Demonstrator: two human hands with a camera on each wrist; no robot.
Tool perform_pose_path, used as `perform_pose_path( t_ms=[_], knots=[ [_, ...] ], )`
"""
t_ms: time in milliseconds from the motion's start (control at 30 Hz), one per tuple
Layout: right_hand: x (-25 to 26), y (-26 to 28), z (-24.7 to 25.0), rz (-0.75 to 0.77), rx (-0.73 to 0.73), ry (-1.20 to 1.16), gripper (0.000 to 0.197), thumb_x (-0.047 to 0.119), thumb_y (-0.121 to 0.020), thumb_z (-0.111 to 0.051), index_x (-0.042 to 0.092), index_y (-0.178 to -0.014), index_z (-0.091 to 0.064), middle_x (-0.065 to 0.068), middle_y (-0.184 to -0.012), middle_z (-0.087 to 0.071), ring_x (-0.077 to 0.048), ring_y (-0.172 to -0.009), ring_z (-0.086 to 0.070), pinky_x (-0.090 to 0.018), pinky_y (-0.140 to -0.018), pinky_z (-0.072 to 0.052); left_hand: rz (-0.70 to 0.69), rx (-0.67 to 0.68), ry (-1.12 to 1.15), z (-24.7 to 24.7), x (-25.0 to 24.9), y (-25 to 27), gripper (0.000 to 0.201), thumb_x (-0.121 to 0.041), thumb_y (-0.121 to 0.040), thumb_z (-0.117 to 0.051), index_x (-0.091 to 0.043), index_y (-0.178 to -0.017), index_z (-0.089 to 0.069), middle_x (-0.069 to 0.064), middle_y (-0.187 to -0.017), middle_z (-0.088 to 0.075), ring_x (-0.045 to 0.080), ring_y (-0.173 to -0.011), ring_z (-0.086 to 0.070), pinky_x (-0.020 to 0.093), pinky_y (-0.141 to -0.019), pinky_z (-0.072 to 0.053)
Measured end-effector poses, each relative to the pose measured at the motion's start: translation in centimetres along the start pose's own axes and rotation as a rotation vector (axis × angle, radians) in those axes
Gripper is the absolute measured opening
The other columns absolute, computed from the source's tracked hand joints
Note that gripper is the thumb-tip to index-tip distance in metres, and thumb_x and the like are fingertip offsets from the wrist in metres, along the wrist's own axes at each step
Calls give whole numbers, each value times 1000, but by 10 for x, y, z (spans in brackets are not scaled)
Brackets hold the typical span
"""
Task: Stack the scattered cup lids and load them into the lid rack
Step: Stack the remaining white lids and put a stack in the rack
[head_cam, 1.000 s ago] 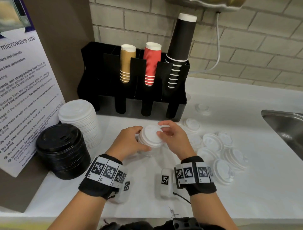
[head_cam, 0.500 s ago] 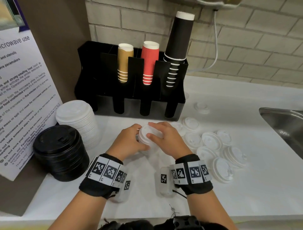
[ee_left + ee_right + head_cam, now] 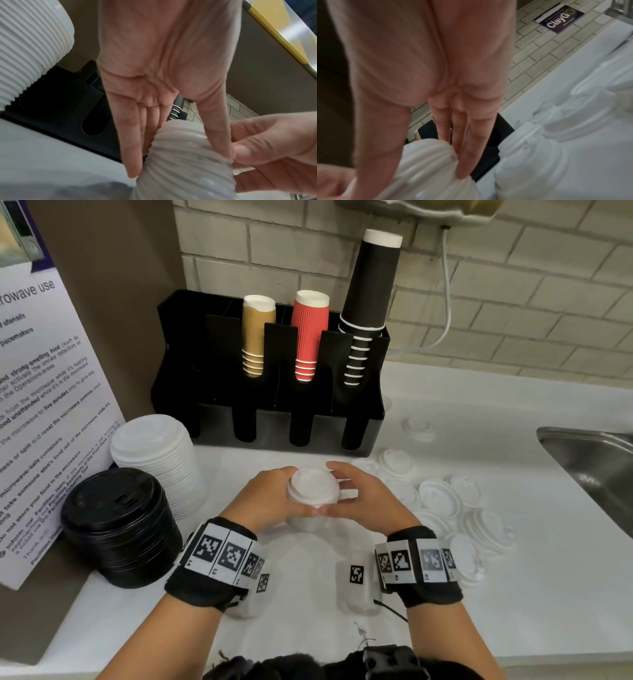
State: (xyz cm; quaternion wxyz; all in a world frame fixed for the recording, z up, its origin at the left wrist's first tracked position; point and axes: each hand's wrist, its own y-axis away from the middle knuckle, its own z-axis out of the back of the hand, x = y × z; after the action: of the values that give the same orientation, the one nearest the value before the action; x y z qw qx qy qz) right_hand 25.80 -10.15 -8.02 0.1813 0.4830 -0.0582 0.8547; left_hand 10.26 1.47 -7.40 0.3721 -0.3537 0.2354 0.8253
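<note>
A short stack of small white lids stands at the middle of the counter, held between both hands. My left hand grips its left side, fingers behind and thumb in front. My right hand grips the right side the same way. In the left wrist view the ribbed stack sits between my fingers and thumb, with the right hand against it. The right wrist view shows my fingers along the stack. Several loose white lids lie scattered to the right. The black rack stands behind.
The rack holds gold, red and black cup stacks. A tall stack of larger white lids and a stack of black lids stand at the left by a notice board. A steel sink opens at the right.
My right hand set a lid onto the stack, covered its top, then slid to the stack's right side. The top lid now shows, level between both hands.
</note>
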Motion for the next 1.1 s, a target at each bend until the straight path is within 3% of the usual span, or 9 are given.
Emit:
perform_pose_path(
  t_ms=[100,300,467,633,767,867,967,1100],
  knots=[
    [-6,0,0,22,-36,-65,73,13,-67,-87,22,-131,-52,6,-116,-57,-12,-109,-57,-23,-86,-53,7,12,-16,0,-1,-3,59,-30,-70,-85,-19,-123,-60,-4,-117,-65,16,-108,-59,35,-97,-48],
    [-11,-1,0,46,-73,-92,74,11,-64,-88,19,-129,-55,5,-114,-59,-13,-107,-58,-20,-81,-55,-7,32,-5,3,-1,-5,55,-27,-72,-84,-18,-122,-62,-3,-117,-66,16,-109,-59,34,-97,-47],
    [-10,-4,0,49,-55,-57,73,14,-62,-89,22,-126,-57,10,-113,-58,-12,-107,-58,-26,-86,-55,-15,25,3,3,-2,-4,59,-39,-66,-86,-23,-119,-64,-8,-113,-66,12,-106,-59,27,-90,-46],
    [-10,-7,15,-25,33,3,72,15,-67,-87,25,-130,-52,8,-120,-56,-12,-114,-55,-24,-90,-51,-3,-33,-78,2,-2,-4,58,-33,-66,-87,-20,-118,-66,-5,-115,-67,16,-108,-58,34,-93,-48],
    [-1,-22,35,-114,97,458,69,19,-75,-79,25,-136,-48,2,-134,-47,-17,-125,-46,-23,-88,-43,9,-45,-79,1,-1,-4,57,-35,-65,-88,-21,-115,-66,-7,-113,-66,16,-108,-58,34,-93,-48],
    [6,-36,31,-91,277,879,78,22,-72,-81,26,-141,-43,-4,-137,-44,-24,-129,-40,-34,-103,-41,16,-46,-90,1,-2,-3,60,-36,-64,-88,-21,-117,-64,-7,-115,-65,15,-108,-57,31,-91,-46],
    [10,-45,24,-66,364,1171,77,25,-74,-79,30,-141,-42,-6,-132,-46,-27,-123,-38,-38,-98,-44,13,-50,-77,1,-1,-2,61,-35,-64,-88,-21,-117,-64,-7,-116,-65,15,-108,-57,31,-91,-47],
    [10,-47,19,-5,418,1417,76,27,-76,-77,32,-141,-38,0,-130,-50,-27,-122,-37,-39,-96,-36,16,-47,-71,2,-1,-2,62,-35,-64,-88,-21,-119,-63,-7,-116,-65,15,-109,-57,33,-93,-47]
  ],
)
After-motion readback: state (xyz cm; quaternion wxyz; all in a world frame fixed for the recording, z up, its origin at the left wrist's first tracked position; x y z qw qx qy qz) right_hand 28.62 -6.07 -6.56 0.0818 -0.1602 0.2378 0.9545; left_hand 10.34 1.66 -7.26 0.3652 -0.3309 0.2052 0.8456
